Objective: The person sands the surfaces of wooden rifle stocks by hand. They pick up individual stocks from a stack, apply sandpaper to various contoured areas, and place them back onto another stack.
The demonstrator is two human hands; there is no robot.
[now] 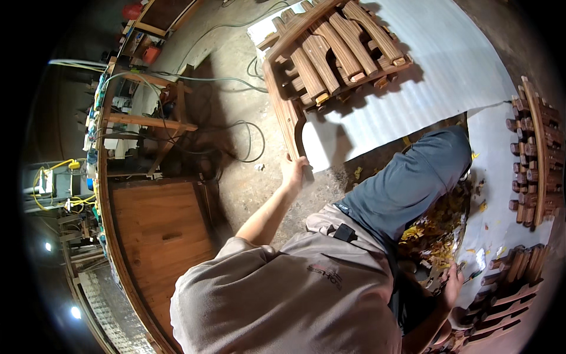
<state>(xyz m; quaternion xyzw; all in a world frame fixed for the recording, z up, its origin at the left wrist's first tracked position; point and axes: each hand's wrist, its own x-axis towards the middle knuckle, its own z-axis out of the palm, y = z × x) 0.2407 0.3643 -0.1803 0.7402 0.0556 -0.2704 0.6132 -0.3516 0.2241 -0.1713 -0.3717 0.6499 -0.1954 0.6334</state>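
Observation:
My left hand (295, 171) is wrapped round the lower end of a long, shaped brown wooden piece (284, 109). That piece meets another wooden bar (300, 28) at a corner, beside a pile of similar curved wooden parts (330, 50) on a white sheet. Low at the right, my right hand (453, 286) is closed beside my bent leg, close to the sheet. A thin, dark, pointed thing (473, 275) shows next to its fingers; I cannot make out what the hand holds.
Yellow and brown scraps (433, 236) lie by my leg. More stacked wooden parts stand on the right (539, 153) and lower right (501, 312). A wooden workbench (159, 224) is at the left. Dark cables (247, 141) trail over the concrete floor.

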